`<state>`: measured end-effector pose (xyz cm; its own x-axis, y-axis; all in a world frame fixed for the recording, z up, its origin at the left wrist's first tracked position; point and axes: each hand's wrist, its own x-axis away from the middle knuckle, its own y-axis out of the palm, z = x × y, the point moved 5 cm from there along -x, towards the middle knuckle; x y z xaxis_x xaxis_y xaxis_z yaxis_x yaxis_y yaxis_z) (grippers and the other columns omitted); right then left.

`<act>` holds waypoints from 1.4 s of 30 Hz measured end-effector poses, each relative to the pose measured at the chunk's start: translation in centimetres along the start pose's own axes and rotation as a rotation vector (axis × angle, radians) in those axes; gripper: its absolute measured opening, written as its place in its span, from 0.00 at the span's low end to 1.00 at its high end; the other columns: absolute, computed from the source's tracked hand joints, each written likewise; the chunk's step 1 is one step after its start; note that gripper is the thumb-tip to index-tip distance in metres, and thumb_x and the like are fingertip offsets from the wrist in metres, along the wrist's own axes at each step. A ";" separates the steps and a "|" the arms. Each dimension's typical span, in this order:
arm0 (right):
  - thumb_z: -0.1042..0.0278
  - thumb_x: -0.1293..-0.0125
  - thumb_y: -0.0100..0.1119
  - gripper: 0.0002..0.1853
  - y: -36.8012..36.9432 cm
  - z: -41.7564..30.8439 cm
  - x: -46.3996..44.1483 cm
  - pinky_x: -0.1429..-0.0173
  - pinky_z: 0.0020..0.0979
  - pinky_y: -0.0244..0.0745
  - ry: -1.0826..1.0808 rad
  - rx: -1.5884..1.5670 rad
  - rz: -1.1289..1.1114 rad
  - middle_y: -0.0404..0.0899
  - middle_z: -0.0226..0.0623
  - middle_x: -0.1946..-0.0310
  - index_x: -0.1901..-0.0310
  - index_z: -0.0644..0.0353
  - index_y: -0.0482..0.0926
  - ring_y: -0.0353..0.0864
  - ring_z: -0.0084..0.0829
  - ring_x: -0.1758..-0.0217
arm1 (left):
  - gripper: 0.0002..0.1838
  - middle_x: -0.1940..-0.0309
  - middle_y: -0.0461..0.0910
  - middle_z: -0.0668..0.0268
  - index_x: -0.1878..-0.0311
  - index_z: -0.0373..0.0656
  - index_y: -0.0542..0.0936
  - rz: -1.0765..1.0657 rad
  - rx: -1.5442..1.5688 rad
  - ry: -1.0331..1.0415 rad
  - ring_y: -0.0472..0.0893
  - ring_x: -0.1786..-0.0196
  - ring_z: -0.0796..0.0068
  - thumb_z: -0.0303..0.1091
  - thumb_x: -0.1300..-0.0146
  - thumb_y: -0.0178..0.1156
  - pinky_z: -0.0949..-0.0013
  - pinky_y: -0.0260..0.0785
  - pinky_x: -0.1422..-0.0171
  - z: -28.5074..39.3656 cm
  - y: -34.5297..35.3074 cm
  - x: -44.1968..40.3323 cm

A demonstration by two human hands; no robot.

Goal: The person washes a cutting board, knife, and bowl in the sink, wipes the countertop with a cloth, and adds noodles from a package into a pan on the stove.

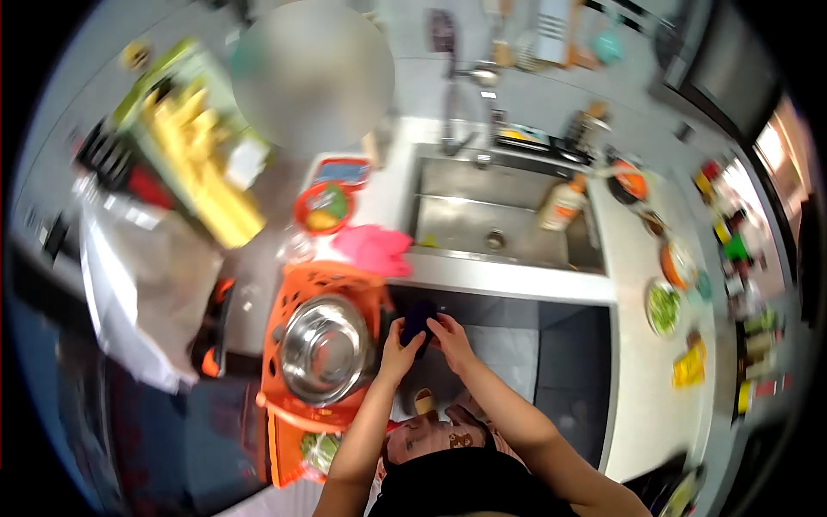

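In front of my body, below the sink's front edge, both hands meet around a small dark purple item point(419, 320). Its kind is hard to make out, as it is blurred and partly covered by fingers. My left hand point(398, 349) is closed on its left and lower side. On the other side, my right hand point(451, 338) pinches it with thumb and fingers. A metal bowl point(324, 349) sits in an orange plastic basket point(277, 392) just left of my left hand. Pink rubber gloves point(375, 250) lie on the counter above the basket.
A steel sink point(457, 211) holds a pump bottle point(564, 202). Along the right counter stand a plate of chopped greens point(663, 308) and a yellow packet point(689, 366). At left are a green-and-yellow box point(194, 142), a plastic bag point(142, 276) and an orange-handled tool point(215, 332).
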<state>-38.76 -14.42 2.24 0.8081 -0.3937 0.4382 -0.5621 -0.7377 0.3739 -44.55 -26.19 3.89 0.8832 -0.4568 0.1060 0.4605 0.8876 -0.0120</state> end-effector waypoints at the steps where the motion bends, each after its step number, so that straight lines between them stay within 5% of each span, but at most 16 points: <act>1: 0.67 0.38 0.59 0.15 -2.6 -1.1 0.9 0.59 0.18 0.67 -0.080 -0.054 0.129 0.76 0.28 0.62 0.52 0.62 0.72 0.73 0.17 0.63 | 0.22 0.60 0.76 0.62 0.50 0.37 0.69 -0.063 -0.073 0.013 0.75 0.57 0.73 0.33 0.46 0.64 0.71 0.67 0.50 0.2 2.3 -0.4; 5: 0.75 0.38 0.55 0.09 -13.8 -4.0 6.3 0.60 0.18 0.68 -0.493 -0.228 0.431 0.77 0.22 0.69 0.56 0.59 0.74 0.75 0.15 0.65 | 0.26 0.64 0.77 0.59 0.51 0.36 0.68 -0.268 -0.209 0.005 0.77 0.59 0.69 0.34 0.51 0.67 0.69 0.69 0.53 -2.8 11.4 -0.6; 8: 0.76 0.38 0.54 0.10 -20.4 -4.4 13.2 0.62 0.17 0.68 -0.504 -0.325 0.614 0.77 0.21 0.69 0.55 0.57 0.74 0.74 0.15 0.66 | 0.27 0.57 0.74 0.57 0.48 0.40 0.66 -0.572 -0.143 -0.027 0.75 0.52 0.69 0.29 0.51 0.67 0.67 0.69 0.52 -2.5 18.9 2.3; 11: 0.74 0.35 0.48 0.15 -25.6 -2.3 19.7 0.53 0.20 0.69 -0.454 -0.445 0.758 0.78 0.27 0.59 0.46 0.58 0.72 0.75 0.18 0.58 | 0.21 0.54 0.73 0.59 0.50 0.42 0.67 -0.852 0.357 -0.580 0.74 0.49 0.71 0.28 0.46 0.63 0.68 0.70 0.52 -0.3 27.2 8.7; 14: 0.74 0.34 0.45 0.19 -29.8 -1.1 27.1 0.44 0.23 0.67 -0.622 -0.586 0.892 0.76 0.32 0.51 0.41 0.58 0.69 0.74 0.23 0.50 | 0.13 0.57 0.76 0.66 0.53 0.46 0.71 -0.904 0.534 -0.776 0.76 0.50 0.69 0.27 0.41 0.57 0.66 0.71 0.48 0.6 33.3 14.4; 15: 0.74 0.34 0.45 0.19 -30.9 -0.8 29.9 0.44 0.23 0.67 -0.651 -0.619 0.943 0.76 0.33 0.51 0.41 0.58 0.69 0.74 0.23 0.49 | 0.11 0.57 0.76 0.67 0.53 0.45 0.73 -0.934 0.461 -0.667 0.77 0.51 0.72 0.30 0.39 0.56 0.69 0.69 0.48 -0.4 35.1 15.9; 18: 0.74 0.36 0.46 0.21 -33.5 0.2 37.0 0.45 0.26 0.70 -0.702 -0.667 0.978 0.75 0.35 0.50 0.40 0.60 0.67 0.75 0.27 0.49 | 0.19 0.55 0.75 0.66 0.46 0.43 0.69 -1.206 -0.404 -0.196 0.76 0.52 0.70 0.34 0.40 0.57 0.71 0.70 0.52 -6.5 39.8 18.7; 19: 0.73 0.36 0.47 0.21 -34.4 0.8 38.7 0.46 0.26 0.70 -0.682 -0.604 0.960 0.75 0.35 0.50 0.41 0.60 0.68 0.76 0.27 0.50 | 0.25 0.51 0.73 0.63 0.42 0.42 0.66 -1.260 -0.582 0.162 0.74 0.47 0.67 0.27 0.45 0.57 0.71 0.67 0.46 -6.8 41.2 20.5; 22: 0.73 0.38 0.50 0.19 -35.3 1.8 43.2 0.49 0.24 0.71 -0.553 -0.373 0.918 0.77 0.32 0.55 0.44 0.62 0.71 0.76 0.22 0.55 | 0.38 0.44 0.69 0.60 0.35 0.48 0.62 -1.435 -0.298 0.507 0.68 0.40 0.67 0.15 0.54 0.54 0.69 0.62 0.41 -1.2 43.6 29.3; 23: 0.73 0.38 0.50 0.18 -35.3 1.7 44.5 0.50 0.23 0.71 -0.518 -0.310 0.891 0.78 0.31 0.56 0.45 0.62 0.71 0.76 0.21 0.57 | 0.46 0.38 0.63 0.58 0.32 0.49 0.57 -1.686 -0.090 0.287 0.61 0.34 0.66 0.12 0.61 0.51 0.67 0.59 0.37 -1.1 44.5 32.1; 24: 0.73 0.38 0.51 0.17 -35.4 1.9 45.6 0.51 0.23 0.71 -0.482 -0.250 0.864 0.78 0.30 0.57 0.46 0.62 0.72 0.75 0.20 0.58 | 0.43 0.39 0.64 0.61 0.33 0.47 0.57 -1.914 -0.049 0.157 0.64 0.36 0.70 0.14 0.56 0.54 0.68 0.61 0.38 0.1 45.1 34.6; 26: 0.74 0.38 0.51 0.16 -36.7 2.9 48.1 0.56 0.23 0.72 -0.519 -0.239 0.916 0.78 0.29 0.59 0.49 0.63 0.74 0.76 0.20 0.60 | 0.33 0.45 0.71 0.63 0.39 0.40 0.65 -2.098 -0.029 -0.148 0.71 0.45 0.74 0.17 0.51 0.59 0.72 0.65 0.43 -1.5 46.2 37.3; 29: 0.77 0.41 0.55 0.15 -37.2 3.6 52.3 0.59 0.21 0.71 -0.539 -0.197 1.010 0.79 0.28 0.64 0.51 0.62 0.75 0.76 0.18 0.64 | 0.19 0.58 0.79 0.67 0.50 0.38 0.75 -2.198 -0.319 -0.302 0.76 0.57 0.81 0.25 0.47 0.64 0.76 0.69 0.53 -3.2 48.2 38.8; 34: 0.72 0.44 0.64 0.09 -38.1 7.0 56.5 0.64 0.18 0.69 -0.242 -0.117 0.958 0.80 0.26 0.71 0.62 0.65 0.80 0.74 0.14 0.69 | 0.06 0.71 0.80 0.71 0.65 0.36 0.79 -2.214 -0.352 -0.151 0.77 0.67 0.84 0.23 0.47 0.65 0.79 0.70 0.62 -1.3 52.5 39.6; 42: 0.72 0.45 0.65 0.09 -41.9 8.0 56.8 0.63 0.19 0.69 -0.455 -0.257 1.334 0.78 0.24 0.74 0.62 0.62 0.81 0.73 0.15 0.70 | 0.07 0.73 0.77 0.73 0.67 0.37 0.79 -2.307 -0.614 0.402 0.73 0.69 0.87 0.24 0.50 0.68 0.80 0.66 0.64 -0.4 62.4 37.0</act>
<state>32.11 -10.28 4.97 -0.3822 -0.8753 0.2964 -0.9081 0.4152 0.0551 16.86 12.28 6.68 -0.9156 -0.3130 0.2525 0.2059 -0.9042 -0.3743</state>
